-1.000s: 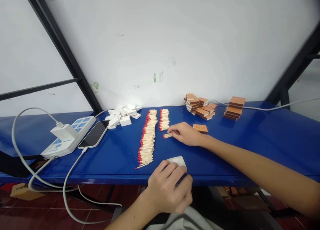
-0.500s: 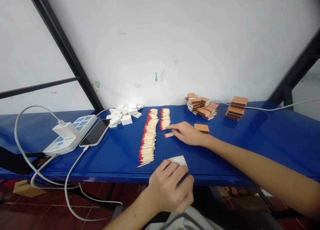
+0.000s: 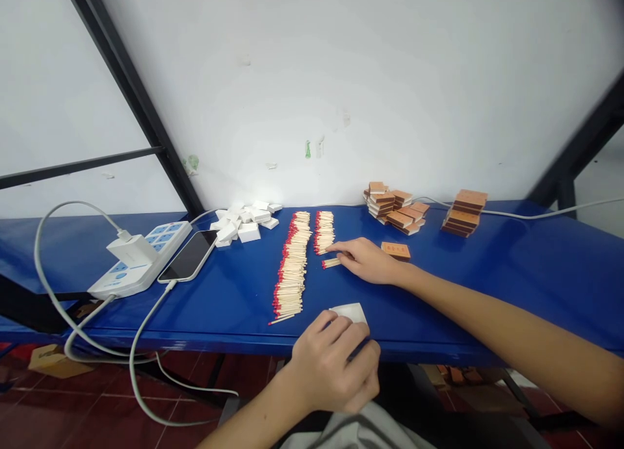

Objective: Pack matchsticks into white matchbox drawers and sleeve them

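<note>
My right hand hovers low over the blue table with its index finger stretched out, its tip at the near end of the short row of red-headed matches. A small group of matches lies just below that row, its plain ends hidden under the thumb and fingers. To the left runs a longer row of matches. Near the table's front edge, my left hand is closed with curled fingers around a white matchbox tray, mostly hidden behind the knuckles. One matchbox sleeve lies just beyond my right wrist.
White trays are heaped at the back left. Matchboxes are piled at the back, with a stack of sleeves farther right. A phone, a power strip and looping cables occupy the left side.
The view has shifted slightly, moving everything a little to the right. Both hands keep nearly the same positions and shapes; the matches show no clear change.
</note>
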Action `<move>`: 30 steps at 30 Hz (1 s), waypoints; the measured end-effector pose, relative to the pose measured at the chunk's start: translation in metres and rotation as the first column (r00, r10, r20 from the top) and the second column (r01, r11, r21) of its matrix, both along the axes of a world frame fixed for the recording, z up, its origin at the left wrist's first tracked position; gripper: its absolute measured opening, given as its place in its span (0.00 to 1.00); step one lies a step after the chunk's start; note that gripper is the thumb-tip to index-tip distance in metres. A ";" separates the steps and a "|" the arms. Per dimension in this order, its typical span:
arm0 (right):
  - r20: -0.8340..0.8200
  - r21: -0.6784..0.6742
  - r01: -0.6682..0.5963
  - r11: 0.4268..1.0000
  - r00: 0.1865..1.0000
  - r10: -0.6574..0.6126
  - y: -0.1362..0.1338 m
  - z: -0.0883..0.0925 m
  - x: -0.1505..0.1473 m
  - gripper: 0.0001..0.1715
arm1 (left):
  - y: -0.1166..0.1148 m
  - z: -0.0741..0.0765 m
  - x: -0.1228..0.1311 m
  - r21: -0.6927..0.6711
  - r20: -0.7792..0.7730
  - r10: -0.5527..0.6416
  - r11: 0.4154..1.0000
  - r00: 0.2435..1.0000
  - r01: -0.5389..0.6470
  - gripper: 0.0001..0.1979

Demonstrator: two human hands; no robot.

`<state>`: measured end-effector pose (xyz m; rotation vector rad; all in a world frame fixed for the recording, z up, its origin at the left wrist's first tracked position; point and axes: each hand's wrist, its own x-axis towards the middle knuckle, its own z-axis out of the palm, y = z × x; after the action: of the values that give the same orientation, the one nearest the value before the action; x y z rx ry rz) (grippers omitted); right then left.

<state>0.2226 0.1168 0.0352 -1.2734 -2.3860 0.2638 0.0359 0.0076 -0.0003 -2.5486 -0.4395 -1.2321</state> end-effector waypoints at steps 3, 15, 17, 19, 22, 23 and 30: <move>-0.009 -0.001 -0.003 1.000 1.000 0.003 0.000 0.000 0.000 0.24 | 0.000 0.001 0.000 0.002 -0.008 0.002 1.000 1.000 -0.002 0.06; -0.049 -0.010 -0.015 1.000 0.999 0.015 0.000 0.001 -0.001 0.22 | 0.000 0.000 0.000 -0.001 -0.008 0.004 1.000 1.000 -0.004 0.06; -0.050 -0.013 -0.015 1.000 0.999 0.014 0.000 0.000 -0.001 0.22 | 0.000 0.001 0.000 -0.002 -0.006 0.001 1.000 1.000 -0.001 0.06; -0.047 -0.014 -0.016 1.000 0.999 0.016 0.000 0.000 -0.001 0.22 | 0.000 0.001 0.000 -0.004 -0.003 -0.004 1.000 1.000 0.004 0.06; -0.044 -0.015 -0.023 1.000 0.999 0.022 0.000 0.000 0.000 0.23 | 0.001 0.000 0.000 -0.002 0.001 -0.011 1.000 1.000 0.011 0.06; -0.046 -0.015 -0.027 1.000 0.999 0.026 0.000 0.000 0.000 0.23 | 0.001 0.000 0.000 0.000 0.002 -0.013 1.000 1.000 0.013 0.06; -0.056 -0.014 -0.034 0.999 0.998 0.033 0.000 -0.001 0.000 0.23 | 0.001 0.000 0.000 -0.002 0.009 -0.013 1.000 1.000 0.013 0.06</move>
<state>0.2230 0.1173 0.0342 -1.2174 -2.3636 0.3236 0.0360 0.0084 -0.0006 -2.5525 -0.4275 -1.2485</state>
